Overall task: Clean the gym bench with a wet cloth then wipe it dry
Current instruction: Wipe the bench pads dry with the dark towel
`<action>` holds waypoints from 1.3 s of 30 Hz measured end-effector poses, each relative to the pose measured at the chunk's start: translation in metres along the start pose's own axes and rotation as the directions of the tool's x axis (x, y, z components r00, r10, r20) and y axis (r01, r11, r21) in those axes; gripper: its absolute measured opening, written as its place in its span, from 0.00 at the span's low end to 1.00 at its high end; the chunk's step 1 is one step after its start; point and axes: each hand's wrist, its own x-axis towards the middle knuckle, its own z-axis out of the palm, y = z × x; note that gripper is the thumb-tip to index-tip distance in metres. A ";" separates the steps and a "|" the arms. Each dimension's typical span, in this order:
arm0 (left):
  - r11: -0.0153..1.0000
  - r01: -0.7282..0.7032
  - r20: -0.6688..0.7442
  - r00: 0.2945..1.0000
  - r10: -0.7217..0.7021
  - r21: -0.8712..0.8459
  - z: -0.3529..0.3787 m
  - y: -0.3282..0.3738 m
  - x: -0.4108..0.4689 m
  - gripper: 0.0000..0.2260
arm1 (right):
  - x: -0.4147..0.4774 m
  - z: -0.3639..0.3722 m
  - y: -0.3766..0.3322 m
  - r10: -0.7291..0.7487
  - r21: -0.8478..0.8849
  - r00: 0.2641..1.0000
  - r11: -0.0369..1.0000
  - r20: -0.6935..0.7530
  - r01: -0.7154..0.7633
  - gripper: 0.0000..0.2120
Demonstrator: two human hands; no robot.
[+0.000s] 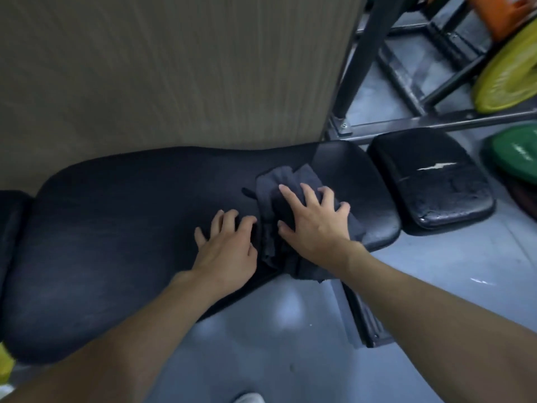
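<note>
Where right hand (pixel 313 225) presses, cloth (pixel 274 181) lies beneath; left hand (pixel 225 247) beside.

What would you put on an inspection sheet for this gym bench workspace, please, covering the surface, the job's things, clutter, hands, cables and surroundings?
Surface: black bench pad, long, with a dull sheen; cannot tell if it is wet.
Job's things: dark cloth, crumpled on the pad's right end, part hanging over the near edge.
Clutter: nothing seen.
Hands: right hand spread, pressing on the cloth; left hand resting on the pad beside it.
Cables: nothing seen.
Surroundings: small black pad with a white tear, to the right; yellow plate and green plate beyond; black rack frame; grey floor; brown wall panel behind.
</note>
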 end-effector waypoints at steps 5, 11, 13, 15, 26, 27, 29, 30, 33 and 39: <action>0.994 -0.105 -0.014 0.994 0.105 -0.016 -0.002 0.029 0.031 0.26 | 0.012 -0.014 0.018 0.102 0.200 0.990 0.976 -0.093 -0.082 0.33; 0.932 -0.362 0.008 0.932 0.362 -0.027 0.002 0.088 0.066 0.25 | 0.010 -0.054 0.098 0.311 0.270 0.893 0.936 -0.326 -0.227 0.35; 0.904 -0.426 0.022 0.904 0.427 -0.037 0.012 0.115 0.080 0.25 | 0.006 -0.053 0.140 0.361 0.242 0.878 0.925 -0.315 -0.293 0.34; 0.880 -0.474 0.043 0.879 0.475 -0.021 0.024 0.142 0.095 0.25 | 0.004 -0.038 0.177 0.391 0.176 0.899 0.916 -0.196 -0.361 0.32; 0.873 -0.472 -0.142 0.863 0.486 0.119 0.066 0.204 0.165 0.31 | 0.089 -0.005 0.236 0.179 0.094 0.977 0.981 -0.117 -0.169 0.27; 0.877 -0.465 -0.152 0.865 0.479 0.121 0.067 0.205 0.168 0.32 | 0.105 -0.008 0.238 0.175 0.108 0.976 0.981 -0.129 -0.162 0.26; 0.882 -0.451 -0.157 0.870 0.468 0.134 0.070 0.206 0.174 0.34 | 0.132 -0.011 0.242 0.163 0.107 0.973 0.983 -0.165 -0.147 0.25; 0.882 -0.451 -0.148 0.871 0.469 0.137 0.069 0.206 0.176 0.36 | 0.139 -0.012 0.243 0.152 0.102 0.973 0.985 -0.174 -0.136 0.24; 0.870 -0.471 -0.119 0.865 0.488 0.145 0.067 0.204 0.177 0.42 | 0.144 -0.011 0.250 0.122 0.120 0.971 0.988 -0.206 -0.099 0.23; 0.884 -0.466 -0.154 0.876 0.457 -0.027 0.062 0.210 0.160 0.34 | 0.107 -0.004 0.256 0.041 0.130 0.972 0.991 -0.232 -0.011 0.25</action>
